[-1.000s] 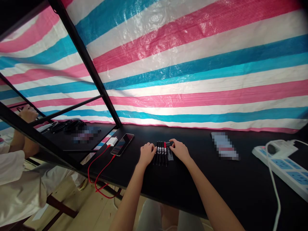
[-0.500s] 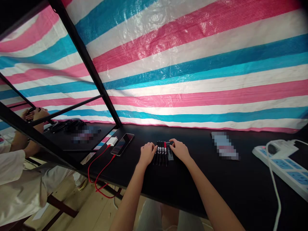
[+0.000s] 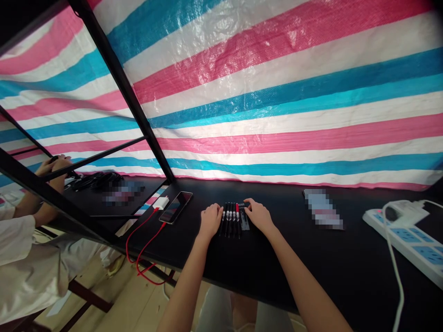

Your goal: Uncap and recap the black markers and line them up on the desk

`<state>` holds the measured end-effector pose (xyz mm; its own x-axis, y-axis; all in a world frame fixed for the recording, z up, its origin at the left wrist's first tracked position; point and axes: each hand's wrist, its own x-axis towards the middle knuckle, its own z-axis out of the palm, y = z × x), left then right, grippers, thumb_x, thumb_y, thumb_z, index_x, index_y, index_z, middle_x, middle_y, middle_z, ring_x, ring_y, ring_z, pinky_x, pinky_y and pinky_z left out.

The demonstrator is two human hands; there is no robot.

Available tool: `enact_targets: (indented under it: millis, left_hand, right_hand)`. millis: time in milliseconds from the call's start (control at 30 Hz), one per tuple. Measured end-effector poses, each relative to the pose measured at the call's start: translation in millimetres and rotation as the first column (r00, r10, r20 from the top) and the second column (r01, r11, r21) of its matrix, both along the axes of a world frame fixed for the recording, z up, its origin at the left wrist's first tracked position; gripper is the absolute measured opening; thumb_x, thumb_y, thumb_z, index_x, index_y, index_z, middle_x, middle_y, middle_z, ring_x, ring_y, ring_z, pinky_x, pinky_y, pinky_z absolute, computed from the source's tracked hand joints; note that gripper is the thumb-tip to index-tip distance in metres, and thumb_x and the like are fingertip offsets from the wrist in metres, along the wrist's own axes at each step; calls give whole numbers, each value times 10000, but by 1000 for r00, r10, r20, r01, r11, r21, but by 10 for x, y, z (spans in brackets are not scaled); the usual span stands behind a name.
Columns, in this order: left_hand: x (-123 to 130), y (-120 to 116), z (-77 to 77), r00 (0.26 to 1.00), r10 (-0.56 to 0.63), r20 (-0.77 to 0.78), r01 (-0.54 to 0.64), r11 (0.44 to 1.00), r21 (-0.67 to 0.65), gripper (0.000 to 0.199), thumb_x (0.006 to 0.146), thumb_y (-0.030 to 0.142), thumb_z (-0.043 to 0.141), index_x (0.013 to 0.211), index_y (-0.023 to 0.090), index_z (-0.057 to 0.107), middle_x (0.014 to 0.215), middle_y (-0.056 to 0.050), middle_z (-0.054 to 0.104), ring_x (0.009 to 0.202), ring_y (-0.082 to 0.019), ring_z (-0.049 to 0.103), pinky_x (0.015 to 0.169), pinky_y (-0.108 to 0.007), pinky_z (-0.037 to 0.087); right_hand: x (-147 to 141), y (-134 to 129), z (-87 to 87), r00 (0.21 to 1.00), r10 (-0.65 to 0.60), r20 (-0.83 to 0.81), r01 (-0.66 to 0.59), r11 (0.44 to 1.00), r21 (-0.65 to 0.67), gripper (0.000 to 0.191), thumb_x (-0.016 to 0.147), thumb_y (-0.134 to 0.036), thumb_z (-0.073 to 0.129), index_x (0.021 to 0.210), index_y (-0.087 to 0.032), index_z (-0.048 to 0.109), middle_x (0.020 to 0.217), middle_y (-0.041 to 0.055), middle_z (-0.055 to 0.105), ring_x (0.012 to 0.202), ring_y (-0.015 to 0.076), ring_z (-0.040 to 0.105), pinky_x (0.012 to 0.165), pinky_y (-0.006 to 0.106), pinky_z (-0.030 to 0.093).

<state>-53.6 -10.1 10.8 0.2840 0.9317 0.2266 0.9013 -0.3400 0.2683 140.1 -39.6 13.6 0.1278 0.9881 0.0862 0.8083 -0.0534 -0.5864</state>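
A row of several black pens (image 3: 229,220) with white markings lies side by side on the black table, pointing away from me. One pen (image 3: 237,213) has a red upper part. At the row's right end are thin clear sticks that look like pen refills (image 3: 244,219). My left hand (image 3: 210,221) rests at the left edge of the row, fingers stretched forward and fingertips by the outermost pen. On the other side, my right hand (image 3: 259,216) is open, thumb and forefinger apart, its fingertips by the refills. Neither hand has lifted anything.
Left of the pens lie a phone (image 3: 176,207) and a white charger (image 3: 161,203) with a red cable (image 3: 138,251). To the right are a blurred-out flat object (image 3: 323,210) and a white power strip (image 3: 408,240). Beyond a black frame (image 3: 121,87), a co-worker's hands (image 3: 55,166) hold something dark.
My left hand has shifted slightly left, and the left end of the pen row now spreads a little wider. My right hand stays put. The co-worker's hands have moved slightly.
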Motion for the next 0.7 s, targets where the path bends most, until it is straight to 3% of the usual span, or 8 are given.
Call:
enact_targets:
  millis: [300, 467, 700]
  left_hand:
    - [-11, 4, 14, 987, 135, -87, -133, 991, 34, 317, 909, 350, 225, 825, 185, 482, 836, -40, 594, 806, -168, 544, 698, -276, 305]
    - [-11, 9, 42, 966, 237, -101, -236, 972, 21, 269, 890, 332, 288, 798, 176, 487, 815, -38, 599, 797, -170, 552, 674, -274, 311]
    - [-4, 8, 0, 985, 165, -51, -165, 986, -1, 274, 808, 462, 411, 786, 199, 486, 844, -20, 561, 847, -187, 518, 702, -290, 333]
  right_hand:
    - [-2, -22, 36, 1000, 1, 3, -1, 1000, -24, 310, 825, -265, 430, 1126, -230, 497, 838, 28, 616, 765, 168, 557, 580, 235, 319]
    - [17, -3, 6, 996, -89, -25, 88, 996, -19, 462, 822, -268, 428, 1272, -206, 346, 827, 48, 606, 744, 181, 563, 574, 242, 316]
    - [-5, 7, 4, 996, -87, 2, 87, 996, -35, 550, 790, -306, 479, 1290, -204, 275, 769, 33, 598, 715, 194, 567, 572, 252, 319]
